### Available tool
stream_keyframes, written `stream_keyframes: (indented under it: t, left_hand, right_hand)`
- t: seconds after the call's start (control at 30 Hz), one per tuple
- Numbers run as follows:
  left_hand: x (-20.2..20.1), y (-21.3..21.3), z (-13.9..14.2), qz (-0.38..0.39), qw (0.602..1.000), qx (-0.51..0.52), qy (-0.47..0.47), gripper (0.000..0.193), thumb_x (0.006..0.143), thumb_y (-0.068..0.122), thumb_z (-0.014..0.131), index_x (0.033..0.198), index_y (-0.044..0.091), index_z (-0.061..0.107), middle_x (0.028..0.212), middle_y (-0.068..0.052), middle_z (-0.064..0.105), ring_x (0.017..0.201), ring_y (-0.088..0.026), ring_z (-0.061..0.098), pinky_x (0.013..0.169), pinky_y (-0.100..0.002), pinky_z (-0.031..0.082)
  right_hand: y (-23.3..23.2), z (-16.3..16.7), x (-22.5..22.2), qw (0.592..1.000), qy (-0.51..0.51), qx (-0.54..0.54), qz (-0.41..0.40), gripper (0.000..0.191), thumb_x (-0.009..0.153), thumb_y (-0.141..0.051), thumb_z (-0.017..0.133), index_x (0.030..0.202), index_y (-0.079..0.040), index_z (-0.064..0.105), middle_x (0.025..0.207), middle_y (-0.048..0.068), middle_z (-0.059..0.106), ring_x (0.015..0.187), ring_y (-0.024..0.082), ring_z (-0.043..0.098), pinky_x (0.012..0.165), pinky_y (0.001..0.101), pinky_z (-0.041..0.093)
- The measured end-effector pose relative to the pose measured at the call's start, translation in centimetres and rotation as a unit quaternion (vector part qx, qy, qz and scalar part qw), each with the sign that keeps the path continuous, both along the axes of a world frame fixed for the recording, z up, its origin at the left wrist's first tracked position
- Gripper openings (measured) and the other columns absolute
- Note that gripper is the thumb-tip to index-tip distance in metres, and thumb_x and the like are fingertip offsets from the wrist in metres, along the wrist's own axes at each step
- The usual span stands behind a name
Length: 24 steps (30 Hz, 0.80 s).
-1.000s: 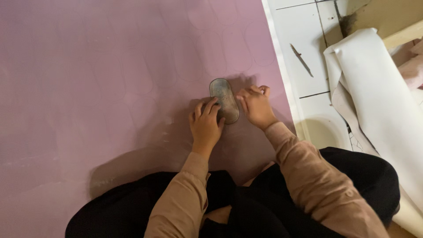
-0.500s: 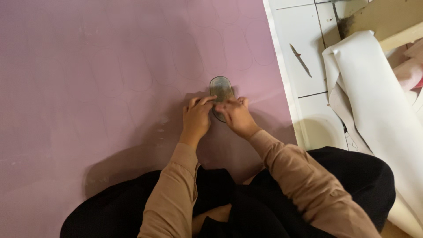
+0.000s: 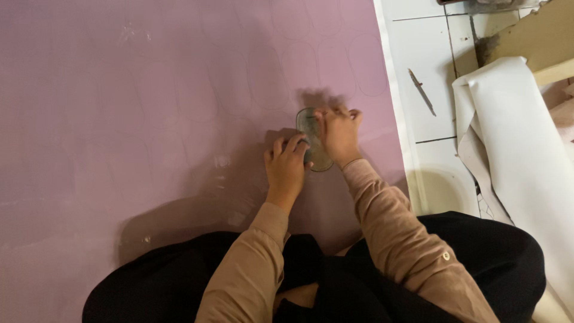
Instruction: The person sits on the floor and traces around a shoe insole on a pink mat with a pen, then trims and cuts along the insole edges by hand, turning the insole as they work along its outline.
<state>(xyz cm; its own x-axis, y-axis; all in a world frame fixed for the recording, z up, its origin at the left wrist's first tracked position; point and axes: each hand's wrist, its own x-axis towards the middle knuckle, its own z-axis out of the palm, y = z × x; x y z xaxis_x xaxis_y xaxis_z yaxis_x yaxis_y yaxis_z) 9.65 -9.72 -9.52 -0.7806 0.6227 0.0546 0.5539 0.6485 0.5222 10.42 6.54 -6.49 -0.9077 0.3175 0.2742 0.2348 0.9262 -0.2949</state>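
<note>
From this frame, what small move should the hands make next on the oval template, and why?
Probably run the right hand on around the oval template's edge while the left hand presses it flat. Both hands are on it, and the pink sheet already shows rows of similar faint oval outlines.

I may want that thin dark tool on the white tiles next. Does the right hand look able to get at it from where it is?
Probably yes: the right hand rests on the oval template, and nothing lies between it and the thin tool.

No packages, labels, signs, screens.
</note>
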Motion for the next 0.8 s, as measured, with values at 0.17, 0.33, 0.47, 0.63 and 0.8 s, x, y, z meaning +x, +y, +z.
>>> stream_keyframes:
  t: [0.17, 0.33, 0.47, 0.63, 0.8]
  left_hand:
    - [1.2, -1.1, -1.5, -0.025, 0.995, 0.072, 0.064, 0.038, 0.08, 0.028, 0.078, 0.117, 0.023, 0.072, 0.152, -0.009, 0.051, 0.145, -0.036, 0.037, 0.109, -0.061, 0.032]
    - [7.3, 1.0, -2.5, -0.16, 0.978, 0.011, 0.131, 0.032, 0.086, 0.037, 0.072, 0.118, 0.033, 0.071, 0.149, 0.0, 0.052, 0.15, -0.03, 0.037, 0.114, -0.074, 0.025]
    - [9.7, 1.8, -2.7, -0.195, 0.973, 0.062, 0.11, 0.049, 0.083, 0.032, 0.07, 0.131, 0.029, 0.068, 0.149, -0.002, 0.055, 0.147, -0.027, 0.04, 0.116, -0.065, 0.029]
    - [7.3, 0.6, -1.9, -0.043, 0.986, 0.138, 0.087, 0.04, 0.099, 0.016, 0.06, 0.139, 0.011, 0.061, 0.154, -0.01, 0.049, 0.149, -0.034, 0.039, 0.123, -0.054, 0.031]
    - [5.7, 0.4, -1.2, 0.088, 0.992, 0.082, 0.037, 0.036, 0.1, 0.013, 0.056, 0.135, 0.007, 0.06, 0.159, -0.015, 0.044, 0.15, -0.041, 0.033, 0.122, -0.059, 0.025]
  right_hand:
    - [2.7, 0.5, 2.0, 0.987, -0.015, -0.157, -0.033, 0.021, 0.114, -0.022, 0.053, 0.118, -0.005, 0.066, 0.111, 0.02, 0.066, 0.106, 0.036, 0.06, 0.099, 0.0539, 0.047]
    - [7.0, 1.2, 9.8, 0.987, -0.065, 0.016, 0.146, 0.072, 0.07, -0.03, 0.08, 0.135, -0.006, 0.06, 0.124, 0.034, 0.064, 0.099, 0.052, 0.058, 0.089, 0.057, 0.05]
    - [9.6, 2.2, 14.5, 0.966, -0.238, -0.073, 0.063, 0.063, 0.067, -0.026, 0.087, 0.119, -0.004, 0.057, 0.112, 0.026, 0.068, 0.101, 0.046, 0.063, 0.087, 0.0497, 0.052]
    - [10.4, 4.7, 16.2, 0.976, -0.083, -0.18, -0.088, 0.021, 0.09, -0.013, 0.073, 0.107, -0.003, 0.066, 0.105, 0.022, 0.07, 0.099, 0.04, 0.067, 0.09, 0.0459, 0.054]
    - [8.3, 4.2, 13.9, 0.975, -0.056, -0.18, 0.114, 0.025, 0.084, -0.007, 0.073, 0.108, -0.011, 0.071, 0.119, 0.014, 0.072, 0.112, 0.037, 0.064, 0.101, 0.0434, 0.053]
